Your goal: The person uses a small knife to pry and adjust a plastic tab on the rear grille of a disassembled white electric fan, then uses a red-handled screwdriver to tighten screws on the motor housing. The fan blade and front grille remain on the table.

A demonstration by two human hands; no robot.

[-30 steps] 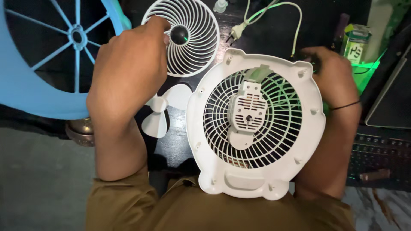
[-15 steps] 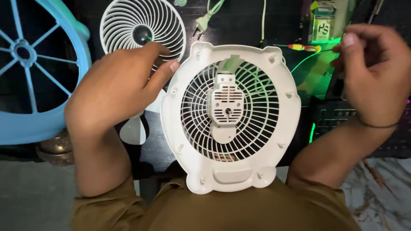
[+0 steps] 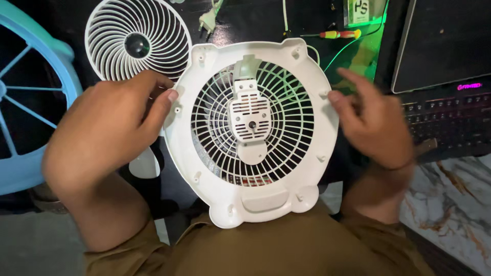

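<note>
Big pale blue plastic spoked ring point(image 3: 30, 122) sits at the far left edge, partly out of view. White round plastic fan housing with a grille and a central motor mount point(image 3: 253, 133) is in the middle, near me, its lower edge against my olive shirt point(image 3: 286, 250). My left hand point(image 3: 110, 125) grips the housing's left rim, fingers curled, thumb tip on the edge. My right hand point(image 3: 376, 122) is just right of the housing, blurred, fingers loosely spread, fingertips at or touching the right rim; can't tell which. It holds nothing. Dark laptop with a keyboard point(image 3: 445, 76) is far right. White round spiral fan grille with a dark hub point(image 3: 137, 41) lies far left behind my left hand. Red and yellow screwdriver point(image 3: 340, 34) lies far, right of centre. White plug point(image 3: 207, 21) lies far, centre.
</note>
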